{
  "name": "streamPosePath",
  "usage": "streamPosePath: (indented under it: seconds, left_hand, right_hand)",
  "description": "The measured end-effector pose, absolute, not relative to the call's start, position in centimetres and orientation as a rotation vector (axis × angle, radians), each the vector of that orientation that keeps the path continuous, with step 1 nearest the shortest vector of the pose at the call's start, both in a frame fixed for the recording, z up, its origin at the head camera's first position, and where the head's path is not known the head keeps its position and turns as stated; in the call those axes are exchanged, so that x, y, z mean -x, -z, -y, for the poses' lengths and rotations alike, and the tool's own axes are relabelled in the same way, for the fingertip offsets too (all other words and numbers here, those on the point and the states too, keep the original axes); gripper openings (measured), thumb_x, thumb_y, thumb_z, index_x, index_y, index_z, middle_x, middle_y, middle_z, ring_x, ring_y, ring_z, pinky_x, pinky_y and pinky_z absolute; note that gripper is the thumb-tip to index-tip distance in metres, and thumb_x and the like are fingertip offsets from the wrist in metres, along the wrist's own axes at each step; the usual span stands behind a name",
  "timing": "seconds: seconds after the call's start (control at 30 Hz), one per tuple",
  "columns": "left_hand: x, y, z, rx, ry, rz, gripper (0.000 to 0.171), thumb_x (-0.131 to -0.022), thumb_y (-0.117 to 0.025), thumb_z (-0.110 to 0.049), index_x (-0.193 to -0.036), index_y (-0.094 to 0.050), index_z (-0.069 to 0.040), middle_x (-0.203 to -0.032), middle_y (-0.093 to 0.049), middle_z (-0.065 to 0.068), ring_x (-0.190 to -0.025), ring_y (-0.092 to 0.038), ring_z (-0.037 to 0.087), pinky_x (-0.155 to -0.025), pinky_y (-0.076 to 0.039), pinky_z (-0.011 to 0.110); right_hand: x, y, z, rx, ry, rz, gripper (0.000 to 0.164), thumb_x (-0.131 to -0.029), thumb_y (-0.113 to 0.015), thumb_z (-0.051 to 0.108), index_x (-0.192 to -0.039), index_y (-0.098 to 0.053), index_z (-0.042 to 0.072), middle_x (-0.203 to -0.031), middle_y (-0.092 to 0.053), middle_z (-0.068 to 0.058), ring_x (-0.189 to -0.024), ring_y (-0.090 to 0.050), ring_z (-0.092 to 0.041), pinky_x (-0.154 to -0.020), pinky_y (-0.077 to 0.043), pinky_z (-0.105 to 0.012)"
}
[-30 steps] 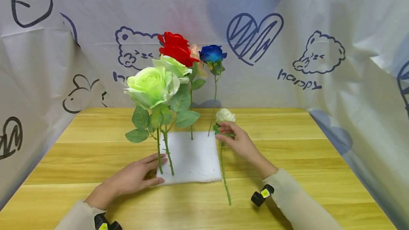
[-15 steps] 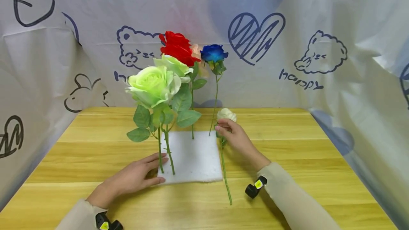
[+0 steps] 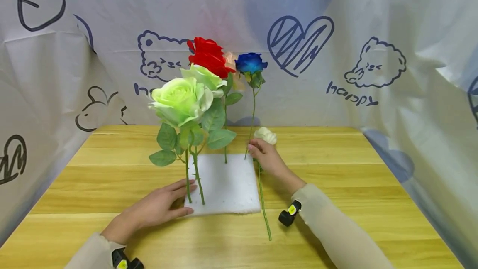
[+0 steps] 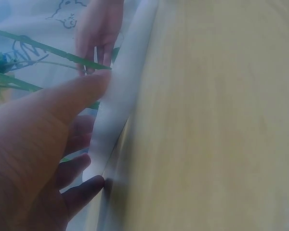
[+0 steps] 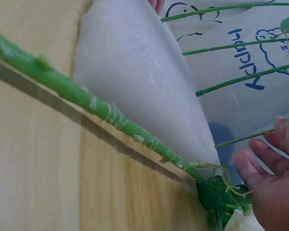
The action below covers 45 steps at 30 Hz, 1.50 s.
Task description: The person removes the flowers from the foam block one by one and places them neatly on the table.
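The blue rose (image 3: pixel 251 63) stands in the far right corner of the white block (image 3: pixel 228 186) in the head view, right hand (image 3: pixel 271 160) at its stem (image 3: pixel 253 113), left hand (image 3: pixel 154 207) touching the block's left edge. The left wrist view shows relaxed left fingers (image 4: pixel 76 170); from the right wrist view I cannot tell whether the right fingers (image 5: pixel 246 168) grip the stem.

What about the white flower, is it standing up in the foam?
No, the white flower lies on the table beside the foam.

A white foam board (image 3: pixel 228 186) is lying flat on the surface (image 3: pixel 328 169); a blue rose (image 3: pixel 251 62) is standing near its far right corner, leaning slightly right.
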<state>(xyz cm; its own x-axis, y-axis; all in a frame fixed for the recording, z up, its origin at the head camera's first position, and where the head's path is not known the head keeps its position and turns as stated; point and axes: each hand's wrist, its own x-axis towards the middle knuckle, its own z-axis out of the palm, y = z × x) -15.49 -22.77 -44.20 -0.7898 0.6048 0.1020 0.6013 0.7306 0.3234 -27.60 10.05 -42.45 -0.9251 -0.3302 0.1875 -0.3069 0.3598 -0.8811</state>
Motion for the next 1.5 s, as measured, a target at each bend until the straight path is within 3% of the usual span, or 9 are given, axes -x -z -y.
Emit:
streamPosePath:
  seconds: [0.33,0.67,1.03,1.5]
  left_hand:
    - [15.4,44.2,22.8,-1.006,-0.534,-2.906,0.071,-0.096,-0.049,-0.060,-0.143,-0.050,-0.007,-0.152,-0.039,0.011,-0.133,-0.044,0.034,-0.104,-0.041,0.050]
    - [15.4,44.2,22.8,-1.024,-0.538,-2.914,0.069,-0.096,-0.050,-0.058,-0.142,-0.052,-0.007,-0.151,-0.041,0.012,-0.132,-0.045,0.034,-0.103,-0.042,0.049]
    - [15.4,44.2,22.8,-1.030,-0.548,-2.905,0.069,-0.096,-0.050,-0.057,-0.142,-0.051,-0.006,-0.151,-0.040,0.012,-0.133,-0.044,0.035,-0.104,-0.042,0.050]
    - [15.4,44.1,22.7,-1.018,-0.543,-2.909,0.069,-0.096,-0.050,-0.058,-0.142,-0.052,-0.006,-0.151,-0.041,0.012,-0.132,-0.045,0.034,-0.103,-0.042,0.049]
  right_hand:
    - [27.8,43.0,-9.1,0.600,1.531,-2.707,0.028,-0.105,-0.046,0.016,-0.116,-0.064,-0.002,-0.097,-0.066,-0.013,-0.086,-0.062,-0.024,-0.077,-0.053,-0.035]
    - [28.0,43.5,-8.4,0.612,1.639,-2.644,0.026,-0.105,-0.043,0.008,-0.111,-0.063,-0.008,-0.097,-0.066,-0.017,-0.089,-0.062,-0.026,-0.081,-0.056,-0.039]
    - [27.7,43.4,-8.1,0.517,1.676,-2.672,0.021,-0.104,-0.046,0.008,-0.096,-0.063,-0.001,-0.092,-0.066,-0.013,-0.086,-0.063,-0.025,-0.077,-0.057,-0.036]
    - [27.3,42.4,-7.7,0.467,1.711,-2.654,0.023,-0.106,-0.041,0.013,-0.099,-0.061,0.005,-0.098,-0.065,-0.012,-0.094,-0.064,-0.024,-0.079,-0.058,-0.039]
